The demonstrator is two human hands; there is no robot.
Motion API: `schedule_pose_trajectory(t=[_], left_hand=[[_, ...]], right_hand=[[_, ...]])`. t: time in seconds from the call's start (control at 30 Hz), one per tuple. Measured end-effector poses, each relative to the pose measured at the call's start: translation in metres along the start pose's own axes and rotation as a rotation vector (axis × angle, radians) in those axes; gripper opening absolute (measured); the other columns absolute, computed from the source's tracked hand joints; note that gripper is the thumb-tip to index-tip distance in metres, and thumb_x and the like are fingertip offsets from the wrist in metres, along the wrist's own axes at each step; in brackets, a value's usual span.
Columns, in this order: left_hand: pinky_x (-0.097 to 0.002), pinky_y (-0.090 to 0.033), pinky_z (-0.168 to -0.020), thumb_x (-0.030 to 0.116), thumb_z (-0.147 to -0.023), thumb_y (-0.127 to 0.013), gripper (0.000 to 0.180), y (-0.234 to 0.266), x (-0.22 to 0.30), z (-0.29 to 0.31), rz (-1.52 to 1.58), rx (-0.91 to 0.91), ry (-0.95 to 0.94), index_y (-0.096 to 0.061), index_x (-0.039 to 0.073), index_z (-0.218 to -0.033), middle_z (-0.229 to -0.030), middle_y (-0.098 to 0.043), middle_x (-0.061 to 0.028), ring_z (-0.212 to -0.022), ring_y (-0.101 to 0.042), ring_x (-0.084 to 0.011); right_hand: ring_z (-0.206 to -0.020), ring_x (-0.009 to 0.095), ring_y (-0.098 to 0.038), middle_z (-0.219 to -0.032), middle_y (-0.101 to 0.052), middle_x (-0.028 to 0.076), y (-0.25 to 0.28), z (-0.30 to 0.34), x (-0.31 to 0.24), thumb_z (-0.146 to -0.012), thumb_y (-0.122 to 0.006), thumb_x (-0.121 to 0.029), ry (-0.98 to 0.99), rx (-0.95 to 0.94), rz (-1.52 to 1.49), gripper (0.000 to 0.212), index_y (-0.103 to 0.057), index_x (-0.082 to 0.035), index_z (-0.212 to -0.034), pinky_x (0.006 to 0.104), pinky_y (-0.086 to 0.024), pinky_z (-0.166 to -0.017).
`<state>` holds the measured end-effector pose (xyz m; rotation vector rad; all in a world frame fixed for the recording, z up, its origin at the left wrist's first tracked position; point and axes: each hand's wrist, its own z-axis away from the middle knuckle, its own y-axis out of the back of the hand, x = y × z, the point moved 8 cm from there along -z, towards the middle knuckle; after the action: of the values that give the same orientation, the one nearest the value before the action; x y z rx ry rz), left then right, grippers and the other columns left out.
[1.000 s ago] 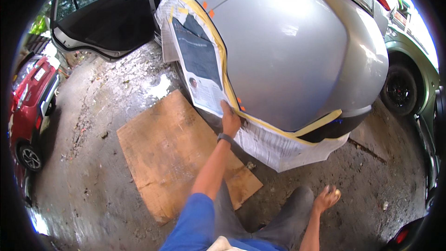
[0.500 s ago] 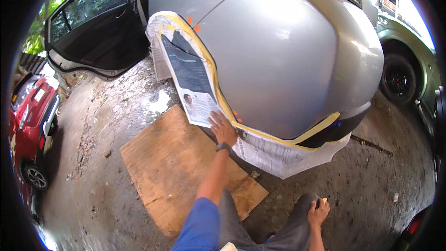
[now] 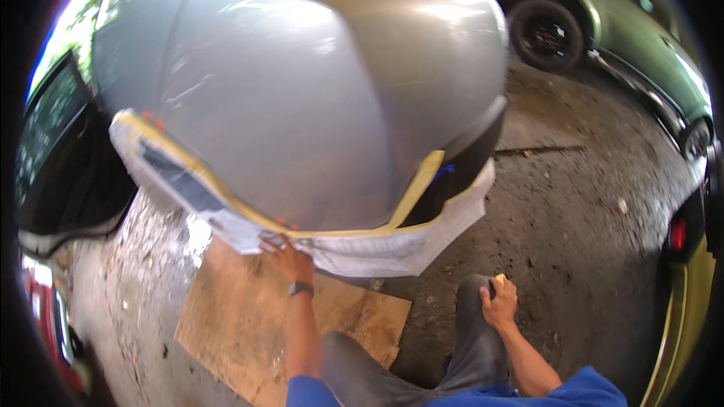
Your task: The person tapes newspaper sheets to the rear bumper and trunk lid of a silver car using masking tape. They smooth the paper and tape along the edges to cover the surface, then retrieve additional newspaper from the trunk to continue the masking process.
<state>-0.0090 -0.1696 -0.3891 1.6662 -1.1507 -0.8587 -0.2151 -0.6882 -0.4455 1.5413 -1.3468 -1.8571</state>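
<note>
My left hand (image 3: 290,260), with a dark watch on the wrist, presses against newspaper (image 3: 377,251) hanging along the lower edge of a silver car's body panel (image 3: 279,105). Its fingers look stretched out over the paper, slightly blurred. Yellow masking tape (image 3: 256,216) runs along the paper's upper edge. Another yellow strip (image 3: 416,190) slants up beside the dark lower bumper (image 3: 464,169). On my right knee rests my right hand (image 3: 499,305), closed around a small yellow thing (image 3: 500,279), mostly hidden by the fingers.
Stained brown cardboard (image 3: 234,316) lies on rough, partly wet ground below the panel. An open car door (image 3: 64,158) stands at far left, above a red car (image 3: 45,316). A green vehicle (image 3: 626,30) is at upper right; a yellowish vehicle edge (image 3: 690,301) is at lower right.
The view has swung right, so the car panel and open door sit farther left. My left hand is still at the newspaper edge, and my right hand is still on the knee.
</note>
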Motion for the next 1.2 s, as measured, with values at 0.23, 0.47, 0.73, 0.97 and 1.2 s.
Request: schedule_pose_trajectory(t=[0.23,0.47,0.73,0.97,1.2], left_hand=[[-0.0613,-0.022,-0.116,0.035,-0.091,-0.055,0.07,-0.001,0.02,0.191,0.204,-0.445,-0.369,-0.039,0.0,-0.149,-0.156,-0.019,-0.0378,-0.146,-0.017,-0.054],[-0.0624,-0.03,-0.111,0.044,-0.095,-0.055,0.054,0.11,0.027,0.308,0.13,-0.344,-0.48,-0.06,0.007,-0.135,-0.147,-0.045,-0.0258,-0.137,-0.037,-0.0492],[-0.0656,-0.022,-0.114,0.045,-0.094,-0.055,0.058,0.112,0.01,0.322,0.214,-0.389,-0.377,-0.057,0.01,-0.14,-0.153,-0.04,-0.0236,-0.141,-0.031,-0.0509],[-0.0642,-0.026,-0.113,0.044,-0.094,-0.055,0.056,0.112,0.0,0.327,0.191,-0.339,-0.376,-0.058,0.01,-0.138,-0.151,-0.044,-0.0213,-0.139,-0.035,-0.0506],[-0.0643,-0.027,-0.113,0.044,-0.094,-0.054,0.055,0.119,-0.004,0.327,0.17,-0.314,-0.367,-0.059,0.011,-0.138,-0.15,-0.046,-0.0196,-0.14,-0.035,-0.0496]], right_hand=[[-0.102,0.035,-0.061,-0.112,-0.065,0.02,-0.003,-0.014,0.035,-0.091,-0.062,-0.023,-0.243,0.038,-0.293,0.03,-0.071,-0.004,-0.112,0.0424,-0.047,-0.093],[-0.087,0.019,-0.061,-0.1,-0.064,0.007,0.076,-0.117,-0.055,-0.097,-0.057,-0.011,-0.183,0.47,-1.037,0.025,-0.072,-0.003,-0.115,0.0302,-0.048,-0.078],[-0.093,0.032,-0.053,-0.093,-0.054,0.016,0.107,-0.162,-0.191,-0.09,-0.057,0.0,0.226,0.771,-0.581,0.036,-0.068,-0.003,-0.125,0.0399,-0.045,-0.084],[-0.096,0.036,-0.049,-0.093,-0.053,0.019,0.096,-0.163,-0.188,-0.084,-0.056,0.001,0.113,0.643,-0.448,0.043,-0.067,-0.003,-0.125,0.0439,-0.038,-0.092],[-0.107,0.033,-0.05,-0.109,-0.056,0.017,0.084,-0.179,-0.174,-0.088,-0.052,0.001,0.048,0.564,-0.553,0.048,-0.065,-0.01,-0.133,0.0425,-0.037,-0.102]])
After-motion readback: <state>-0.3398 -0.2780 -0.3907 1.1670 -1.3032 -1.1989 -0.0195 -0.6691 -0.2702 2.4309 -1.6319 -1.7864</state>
